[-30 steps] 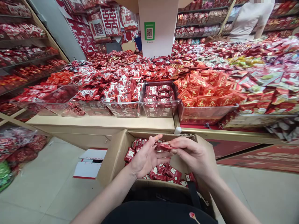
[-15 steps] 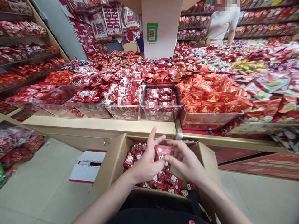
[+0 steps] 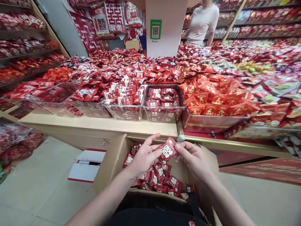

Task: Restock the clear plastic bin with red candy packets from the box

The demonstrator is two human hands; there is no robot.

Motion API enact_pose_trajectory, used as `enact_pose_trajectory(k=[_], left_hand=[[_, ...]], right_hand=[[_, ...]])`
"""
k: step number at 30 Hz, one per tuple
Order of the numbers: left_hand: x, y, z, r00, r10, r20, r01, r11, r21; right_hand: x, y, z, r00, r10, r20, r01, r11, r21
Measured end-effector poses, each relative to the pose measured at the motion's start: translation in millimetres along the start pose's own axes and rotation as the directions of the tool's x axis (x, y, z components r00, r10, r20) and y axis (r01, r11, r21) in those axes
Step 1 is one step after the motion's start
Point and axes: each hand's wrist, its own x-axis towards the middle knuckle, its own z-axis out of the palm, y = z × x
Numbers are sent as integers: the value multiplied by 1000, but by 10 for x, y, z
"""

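Between my two hands is a dark red candy packet (image 3: 168, 150) with cream double-happiness print, face up. My left hand (image 3: 145, 156) pinches its left edge between thumb and fingers, the index finger stretched out above. With thumb and fingertips, my right hand (image 3: 190, 157) grips its right corner. Below them an open cardboard box (image 3: 108, 163) holds loose packets (image 3: 162, 177) of the same kind, heaped to the left and front. Bare cardboard shows at the box's right. Behind the box, a clear plastic bin (image 3: 163, 110) contains matching packets in stacked rows.
More clear bins line the counter edge (image 3: 98, 125), among them one of orange-red packets (image 3: 216, 106) and one of white-and-red packets (image 3: 125, 97). A white pillar (image 3: 166, 37) rises from the heaps. Another person (image 3: 202, 23) stands behind. White-and-red flat cartons (image 3: 84, 169) lie on the floor.
The packet has turned face up and moved slightly right, its print now showing. My right hand has shifted right to its corner. The other person has moved left and turned.
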Motion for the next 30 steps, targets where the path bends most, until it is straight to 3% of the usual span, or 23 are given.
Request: enact_pose_trajectory(k=[3,7,10,14,17,19,21,22,24,25,26,28,30], left_hand=[[16,-2,20,999,7,-42,-5,999,49],[49,-73,8,996,64,-64,-47,972,232],[56,-174,19,984,83,-155,-54,982,180],[12,-298,65,961,101,-258,-78,992,99],[-21,-206,72,967,136,-216,-107,984,142],[16,10,40,957,240,-160,-190,942,277],[149,330,-22,905,415,-90,-316,801,508],[260,509,-62,865,501,-36,-365,675,641],[560,854,-147,786,609,108,-361,311,879],[738,1001,-188,799,580,160,-288,136,948],[921,1121,-223,841,509,181,-196,-26,980],[1269,1275,-276,880,433,194,-159,-116,980],[1547,1327,-301,911,355,211,-157,-177,972]], right_hand=[[-12,3,-16,1000,-27,-11,27,1000,6],[-30,49,4,995,-84,-45,82,995,-49],[-37,153,85,993,-105,-45,104,994,-28],[-46,290,188,993,-111,49,114,992,-58],[28,99,161,982,-167,82,180,968,-177],[198,-255,86,950,-302,77,310,899,-309],[503,-722,-9,873,-483,64,445,736,-511],[703,-956,-52,840,-536,84,462,625,-630],[1155,-1337,-107,836,-522,169,413,397,-820],[1385,-1461,-115,862,-455,224,377,278,-884],[1602,-1536,-109,893,-355,277,349,159,-923],[1964,-1551,-66,938,-95,333,330,-47,-943],[2200,-1453,-2,930,122,347,364,-157,-918]])
